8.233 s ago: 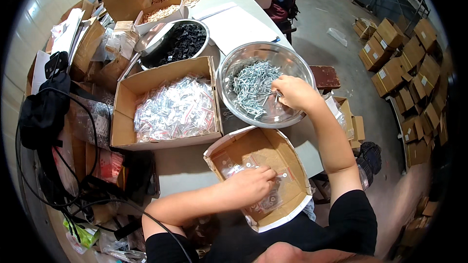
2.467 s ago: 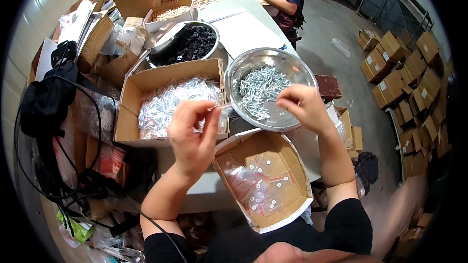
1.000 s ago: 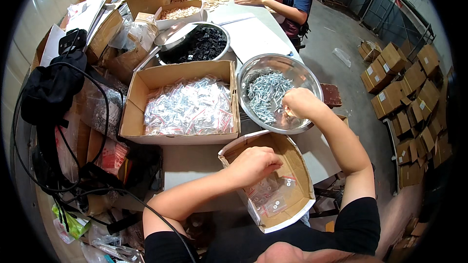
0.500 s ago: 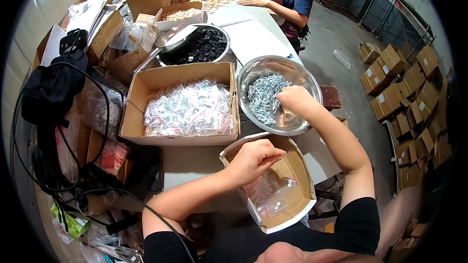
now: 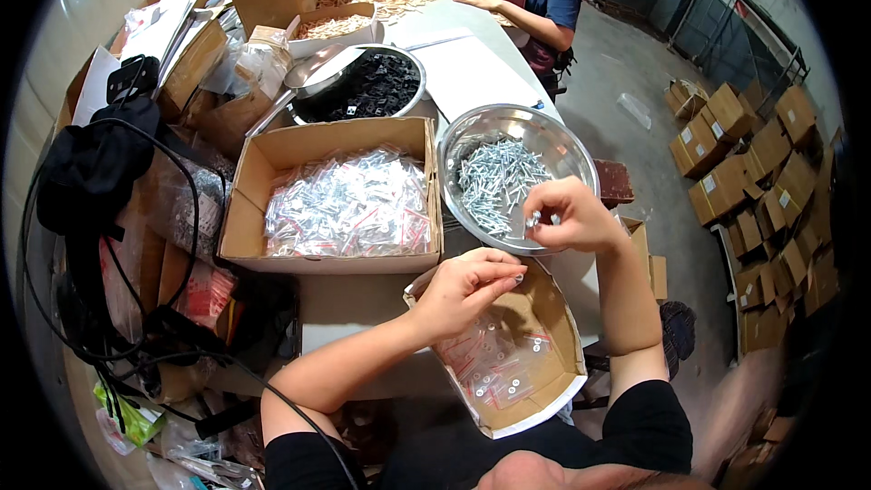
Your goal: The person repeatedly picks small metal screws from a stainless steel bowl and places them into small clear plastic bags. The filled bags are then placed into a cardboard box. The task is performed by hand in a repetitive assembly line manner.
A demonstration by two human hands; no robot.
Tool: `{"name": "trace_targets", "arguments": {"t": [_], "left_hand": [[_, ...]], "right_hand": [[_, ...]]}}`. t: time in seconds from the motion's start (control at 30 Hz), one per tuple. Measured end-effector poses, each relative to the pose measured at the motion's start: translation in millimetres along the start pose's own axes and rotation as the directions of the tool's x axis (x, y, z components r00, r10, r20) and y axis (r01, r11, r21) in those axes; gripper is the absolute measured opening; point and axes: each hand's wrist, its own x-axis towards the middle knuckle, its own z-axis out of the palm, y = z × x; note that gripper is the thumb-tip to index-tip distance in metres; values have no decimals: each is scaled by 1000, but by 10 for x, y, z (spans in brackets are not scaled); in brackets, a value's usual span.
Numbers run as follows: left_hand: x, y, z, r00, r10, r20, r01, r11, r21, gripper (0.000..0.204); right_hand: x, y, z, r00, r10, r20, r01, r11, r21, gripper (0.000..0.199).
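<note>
My right hand (image 5: pixel 579 216) is over the near rim of a steel bowl (image 5: pixel 573 147), its fingers closed on a few silver screws. A heap of loose screws (image 5: pixel 494 180) lies in that bowl. My left hand (image 5: pixel 464 292) is pinched together above a shallow cardboard box (image 5: pixel 555 372); a small bit shows at its fingertips, too little to make out. In this box lie several clear zip bags (image 5: pixel 490 358) with small white round pieces inside. Left of the bowl stands a larger cardboard box (image 5: pixel 331 263) filled with clear packets (image 5: pixel 349 204) holding metal parts.
Behind the large box sit a bowl of black parts (image 5: pixel 372 82) and a steel scoop (image 5: pixel 318 73). White sheets (image 5: pixel 476 73) lie beyond the screw bowl. Black cables (image 5: pixel 195 218) hang at the left. A person (image 5: pixel 544 0) works at the far end; stacked cartons (image 5: pixel 726 118) line the right.
My right hand has lifted from the screw heap toward me, now with screws showing in its fingers. My left hand has shifted only slightly over the shallow box.
</note>
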Motion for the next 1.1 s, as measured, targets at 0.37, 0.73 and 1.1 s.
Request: {"name": "trace_targets", "arguments": {"t": [0.37, 0.73, 1.1], "left_hand": [[-18, 26, -18, 979, -179, 97, 199, 945, -261, 18], [-26, -60, 33, 999, -1, 44, -3, 997, 78, 25], [-18, -37, -18, 985, -48, 168, 60, 996, -67, 24]], "right_hand": [[-191, -25, 280, 972, -219, 88, 185, 940, 286, 9], [-153, -108, 481, 942, -313, 117, 308, 949, 62, 13], [-185, -197, 383, 934, -300, 196, 321, 943, -84, 20]]}}
